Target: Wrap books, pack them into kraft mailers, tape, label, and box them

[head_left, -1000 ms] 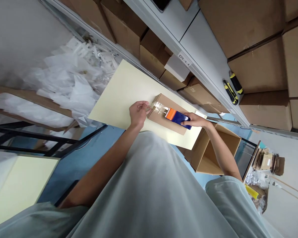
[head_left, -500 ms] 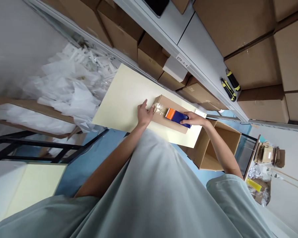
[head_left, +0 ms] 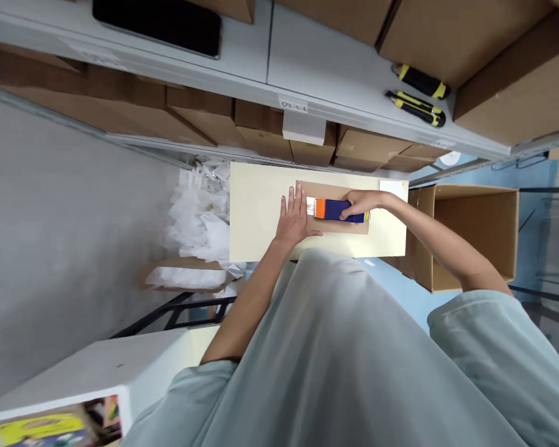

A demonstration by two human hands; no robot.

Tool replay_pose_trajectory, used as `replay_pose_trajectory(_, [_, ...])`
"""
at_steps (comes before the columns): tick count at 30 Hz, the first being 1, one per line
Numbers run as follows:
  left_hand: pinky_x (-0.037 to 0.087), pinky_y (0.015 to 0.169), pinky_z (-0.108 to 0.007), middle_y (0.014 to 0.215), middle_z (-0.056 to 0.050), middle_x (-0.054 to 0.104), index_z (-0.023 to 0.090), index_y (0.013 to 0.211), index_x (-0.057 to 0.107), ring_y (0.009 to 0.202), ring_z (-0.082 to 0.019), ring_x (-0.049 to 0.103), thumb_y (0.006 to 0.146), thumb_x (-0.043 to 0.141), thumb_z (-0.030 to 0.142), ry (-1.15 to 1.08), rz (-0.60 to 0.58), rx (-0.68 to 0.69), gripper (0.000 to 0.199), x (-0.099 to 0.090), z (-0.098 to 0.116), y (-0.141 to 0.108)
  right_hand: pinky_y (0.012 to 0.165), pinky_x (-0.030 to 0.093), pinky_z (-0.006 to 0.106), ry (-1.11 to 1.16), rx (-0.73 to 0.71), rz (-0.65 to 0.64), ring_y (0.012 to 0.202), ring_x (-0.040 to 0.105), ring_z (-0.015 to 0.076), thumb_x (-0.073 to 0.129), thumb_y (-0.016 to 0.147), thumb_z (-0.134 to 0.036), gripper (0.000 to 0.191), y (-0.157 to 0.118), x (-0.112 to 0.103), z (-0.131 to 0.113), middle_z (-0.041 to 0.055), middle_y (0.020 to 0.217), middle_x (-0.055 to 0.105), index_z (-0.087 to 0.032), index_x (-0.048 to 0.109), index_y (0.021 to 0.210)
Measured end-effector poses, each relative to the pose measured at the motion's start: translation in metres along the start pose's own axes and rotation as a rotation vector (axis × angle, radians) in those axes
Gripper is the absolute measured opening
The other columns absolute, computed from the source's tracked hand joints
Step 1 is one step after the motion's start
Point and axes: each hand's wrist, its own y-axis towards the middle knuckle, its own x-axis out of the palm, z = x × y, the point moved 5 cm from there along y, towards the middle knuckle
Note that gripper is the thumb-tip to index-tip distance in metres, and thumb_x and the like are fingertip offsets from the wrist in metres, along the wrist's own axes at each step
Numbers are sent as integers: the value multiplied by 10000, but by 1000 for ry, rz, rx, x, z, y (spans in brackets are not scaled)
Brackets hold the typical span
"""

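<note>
A long brown cardboard box (head_left: 338, 226) lies on a pale yellow board (head_left: 256, 211). My left hand (head_left: 294, 218) rests flat on the box's left end, its fingers stretched out. Clear tape shows beside those fingers. My right hand (head_left: 358, 203) is wrapped round a dark blue tape dispenser (head_left: 334, 210) with an orange front, which lies along the top of the box and points left. A white label or paper (head_left: 392, 186) is at the board's upper right corner.
A grey shelf (head_left: 326, 68) crosses above the board, bearing a black phone (head_left: 158, 25), two yellow-black cutters (head_left: 419, 96) and cartons. More cartons (head_left: 261, 127) stand beneath it. An open carton (head_left: 475, 233) is at right, white packing scraps (head_left: 200, 217) at left.
My left hand has opened out flat onto the box end and tape. The dispenser stays in my right hand, now level along the box. The whole view has rotated.
</note>
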Motion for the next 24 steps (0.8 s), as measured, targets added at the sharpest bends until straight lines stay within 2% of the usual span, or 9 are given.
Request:
replay_pose_trajectory(2, [14, 1391, -660, 1827, -331, 94, -40, 1725, 283, 1725, -478, -7, 861, 714, 794, 17, -17, -23, 1276, 3, -1, -1, 631, 536, 339, 22, -24, -63, 661, 709, 231, 912, 722, -470, 348, 0, 4, 1, 45, 687, 757, -177, 768, 841])
replay_pose_trajectory(5, [-6, 1386, -675, 1825, -339, 13, -36, 1758, 149, 1725, -484, -57, 754, 825, 795, 87, -77, -62, 1469, 9, -4, -2, 655, 559, 348, 29, -83, -110, 672, 703, 228, 929, 732, -497, 369, -1, 3, 5, 52, 679, 746, -175, 751, 764])
replay_pose_trajectory(8, [-12, 1377, -690, 1836, -316, -25, 12, 1779, 65, 1724, -488, -83, 700, 847, 840, 116, -118, -88, 1569, 12, -6, 1, 677, 577, 349, 75, -104, -134, 705, 718, 232, 973, 713, -494, 395, -8, -2, 25, 45, 696, 738, -172, 749, 758])
replay_pose_trajectory(11, [-13, 1373, -695, 1835, -325, -46, 6, 1778, 44, 1719, -503, -101, 662, 842, 889, 142, -146, -104, 1631, 12, -6, 4, 715, 592, 353, 175, -53, -84, 770, 752, 243, 1029, 671, -460, 430, -28, -18, 73, 37, 735, 739, -162, 750, 807])
replay_pose_trajectory(14, [-18, 1372, -693, 1831, -339, -60, -24, 1768, 35, 1714, -519, -112, 636, 817, 934, 171, -168, -130, 1677, 12, -5, 7, 728, 593, 338, 224, -36, 135, 782, 756, 225, 1045, 660, -495, 487, -62, -46, 142, 18, 759, 734, -168, 716, 805])
replay_pose_trajectory(16, [-14, 1373, -692, 1829, -343, -70, -41, 1762, 28, 1712, -527, -111, 633, 798, 953, 187, -182, -154, 1690, 12, -3, 9, 732, 584, 311, 213, -82, 315, 795, 753, 198, 981, 732, -595, 518, -87, -68, 186, 19, 816, 750, -170, 693, 803])
replay_pose_trajectory(18, [-6, 1373, -694, 1829, -341, -75, -52, 1757, 20, 1713, -530, -105, 640, 780, 962, 204, -190, -171, 1690, 12, -2, 10, 744, 569, 283, 177, -120, 389, 825, 753, 170, 865, 822, -685, 554, -106, -81, 221, 27, 911, 772, -160, 689, 820])
replay_pose_trajectory(21, [9, 1371, -708, 1832, -337, -73, -51, 1757, 16, 1716, -534, -82, 677, 760, 951, 220, -183, -182, 1650, 13, 1, 11, 757, 558, 271, 106, -128, 248, 846, 753, 156, 834, 831, -698, 572, -113, -80, 244, 30, 977, 782, -139, 710, 836])
replay_pose_trajectory(24, [23, 1374, -710, 1834, -339, -63, -40, 1762, 28, 1716, -541, -63, 704, 770, 916, 224, -172, -192, 1607, 14, 2, 11, 746, 571, 300, 82, -111, 70, 819, 754, 188, 964, 740, -602, 516, -103, -66, 239, 32, 902, 784, -144, 737, 812])
